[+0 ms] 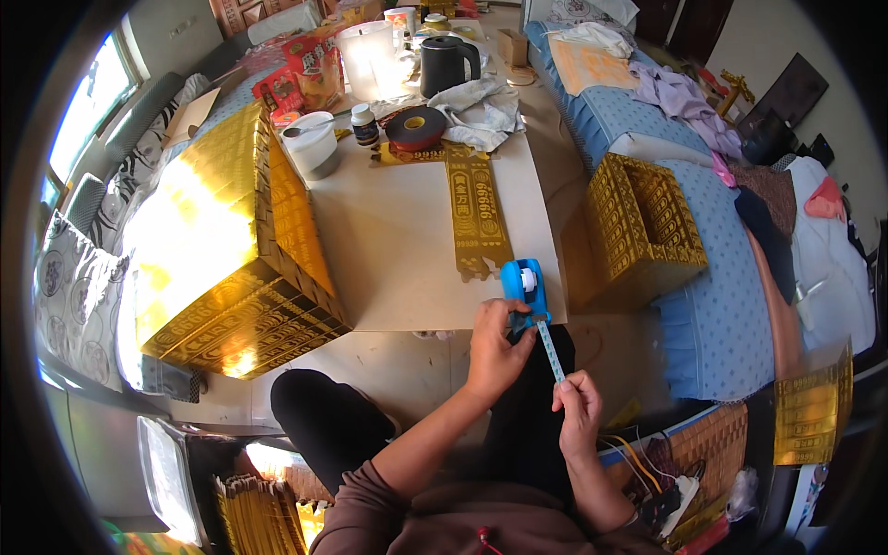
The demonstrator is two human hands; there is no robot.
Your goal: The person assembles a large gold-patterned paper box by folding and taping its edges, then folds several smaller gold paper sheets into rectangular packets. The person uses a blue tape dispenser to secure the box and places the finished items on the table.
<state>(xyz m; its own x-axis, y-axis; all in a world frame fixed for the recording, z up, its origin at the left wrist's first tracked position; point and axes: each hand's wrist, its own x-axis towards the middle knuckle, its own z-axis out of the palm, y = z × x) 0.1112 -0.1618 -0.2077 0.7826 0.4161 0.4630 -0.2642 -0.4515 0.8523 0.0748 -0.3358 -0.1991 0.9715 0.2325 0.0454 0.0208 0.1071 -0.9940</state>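
Observation:
My left hand (501, 347) grips the near end of a blue tape dispenser (517, 277) at the table's near right corner. Between finger and thumb of my right hand (579, 409) is the free end of a patterned light-blue tape strip (551, 352), which runs taut from the dispenser. Just beyond the dispenser, a printed gold foil strip (477, 208) lies lengthwise on the pale table (388, 243), its near end ragged. Another gold strip lies crosswise at its far end, partly under a dark round roll (415, 127).
A large gold foil box (243, 305) overhangs the table's left side. A smaller gold box (645, 229) stands to the right beside a blue-covered sofa (721, 277). On the table are a white tub (312, 149), a pill bottle (363, 126), a black kettle (444, 66) and a crumpled cloth (485, 111).

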